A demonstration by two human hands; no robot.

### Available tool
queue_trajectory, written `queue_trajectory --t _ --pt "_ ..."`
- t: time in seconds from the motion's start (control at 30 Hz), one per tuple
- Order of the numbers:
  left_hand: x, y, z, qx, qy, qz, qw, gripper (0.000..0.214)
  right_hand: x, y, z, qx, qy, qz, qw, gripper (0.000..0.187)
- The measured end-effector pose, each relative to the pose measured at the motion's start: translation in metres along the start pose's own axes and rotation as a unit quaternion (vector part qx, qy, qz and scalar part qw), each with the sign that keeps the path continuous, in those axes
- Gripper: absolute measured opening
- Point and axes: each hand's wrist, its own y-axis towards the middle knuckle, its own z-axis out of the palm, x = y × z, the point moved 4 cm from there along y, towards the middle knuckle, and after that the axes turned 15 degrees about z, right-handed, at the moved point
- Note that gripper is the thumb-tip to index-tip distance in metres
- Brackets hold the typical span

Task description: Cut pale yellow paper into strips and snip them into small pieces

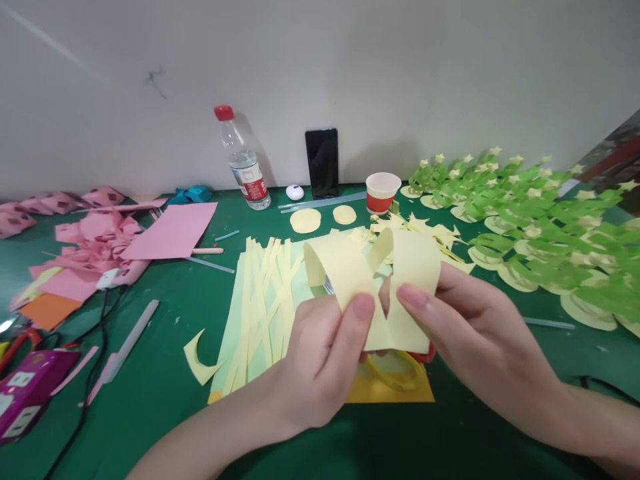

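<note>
Between my two hands is a piece of pale yellow paper (350,267), with a slit running up its middle and both upper ends curling back. My left hand (327,353) pinches the left half between thumb and fingers. On the right half, the thumb of my right hand (470,327) presses in front with the fingers behind. Below the paper lie scissors with a yellow handle loop (395,373), partly hidden. Several narrow pale yellow paper strips (260,300) rest on light green sheets (225,347) to the left of my hands.
Rows of green paper trees with stars (530,227) stand at right. A paper cup (383,193), a phone (323,163), a water bottle (247,167) and yellow paper discs (305,221) are at the back. Pink paper pieces (170,230), a purple power strip (37,387) and cables occupy the left.
</note>
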Motion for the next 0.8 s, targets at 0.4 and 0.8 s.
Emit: queue_trajectory --t 0.4,0.8 --pt "0.007 0.002 -0.01 -0.134 -0.084 -0.052 0.986 0.041 -0.007 -0.001 -0.004 0.094 0.032 0.032 0.995 0.017" --pt "-0.019 0.023 -0.111 -0.314 -0.021 0.095 0.944 0.032 0.053 0.069 0.031 0.06 -0.13 -0.009 0.99 0.007"
